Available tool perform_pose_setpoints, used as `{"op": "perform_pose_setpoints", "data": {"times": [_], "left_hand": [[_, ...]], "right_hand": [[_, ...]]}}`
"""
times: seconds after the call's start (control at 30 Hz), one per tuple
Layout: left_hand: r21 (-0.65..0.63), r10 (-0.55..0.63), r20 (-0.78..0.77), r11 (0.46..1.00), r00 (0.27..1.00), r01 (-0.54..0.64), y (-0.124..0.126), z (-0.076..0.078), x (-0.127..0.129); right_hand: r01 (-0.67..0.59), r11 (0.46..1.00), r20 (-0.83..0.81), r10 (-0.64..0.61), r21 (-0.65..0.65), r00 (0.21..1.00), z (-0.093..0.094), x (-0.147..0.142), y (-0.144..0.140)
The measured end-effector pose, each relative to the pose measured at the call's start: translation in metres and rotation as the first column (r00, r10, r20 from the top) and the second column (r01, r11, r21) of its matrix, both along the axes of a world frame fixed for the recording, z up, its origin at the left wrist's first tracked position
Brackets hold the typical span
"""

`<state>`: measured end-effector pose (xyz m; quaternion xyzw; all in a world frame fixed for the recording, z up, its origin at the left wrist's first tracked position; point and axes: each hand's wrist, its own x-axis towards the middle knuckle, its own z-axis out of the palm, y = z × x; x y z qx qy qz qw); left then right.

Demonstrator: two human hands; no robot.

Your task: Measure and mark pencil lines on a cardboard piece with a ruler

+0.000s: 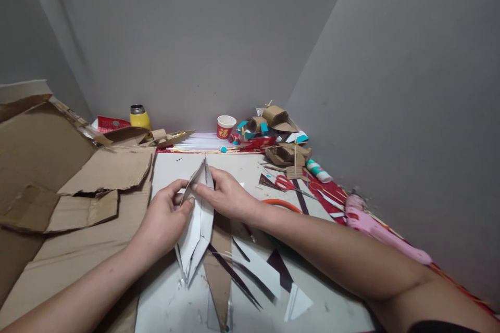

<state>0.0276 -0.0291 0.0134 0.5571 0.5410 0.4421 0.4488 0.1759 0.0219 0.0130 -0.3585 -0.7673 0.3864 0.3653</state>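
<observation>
Item: pointed white card hull point(198, 223), standing on edge at the middle of the table point(172, 302) — left hand point(164, 221) and right hand point(224, 195) both pinch its upper sides shut. Risk: uneven squeezing could buckle a panel or split the seam. Obscured — fingertips behind the card; the seam's state unreadable.

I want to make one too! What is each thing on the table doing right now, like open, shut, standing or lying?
Paper boat: held up off the table, both hands pinching it.
Left hand: fingers closed on the boat.
Right hand: fingers closed on the boat.
Red scissors: lying flat.
Paper cup: standing upright.
Yellow bottle: upright, lid on.
Pink glue gun: lying down.
</observation>
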Motion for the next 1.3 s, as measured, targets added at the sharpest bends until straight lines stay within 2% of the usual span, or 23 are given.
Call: {"op": "perform_pose_setpoints", "data": {"times": [0.37,0.6,0.93,1.17,1.3], "left_hand": [[0.006,-0.025,0.040,1.000,0.999,0.025,0.0016,-0.0085,-0.0026],[-0.023,-0.009,0.087,1.000,0.996,0.012,0.0019,-0.0038,-0.0022],[-0.083,0.006,0.125,0.997,0.992,0.005,0.0018,-0.0065,-0.0039],[-0.099,0.027,0.133,0.995,0.991,-0.013,0.0031,-0.0035,-0.0065],[-0.102,0.029,0.141,0.995,0.990,-0.015,0.0032,-0.0026,-0.0055]], "right_hand": [[0.005,1.000,0.000,-0.005,-0.007,1.000,-0.0001,-0.0003,-0.0005],[0.017,0.999,-0.034,-0.018,-0.034,0.999,0.0010,-0.0008,-0.0031],[0.013,0.999,-0.018,-0.014,-0.052,1.000,0.0049,-0.0003,-0.0040],[0.038,0.992,0.000,-0.039,-0.119,0.999,0.0039,0.0006,-0.0032],[0.034,0.995,-0.003,-0.034,-0.098,0.999,0.0026,0.0007,-0.0028]]}}
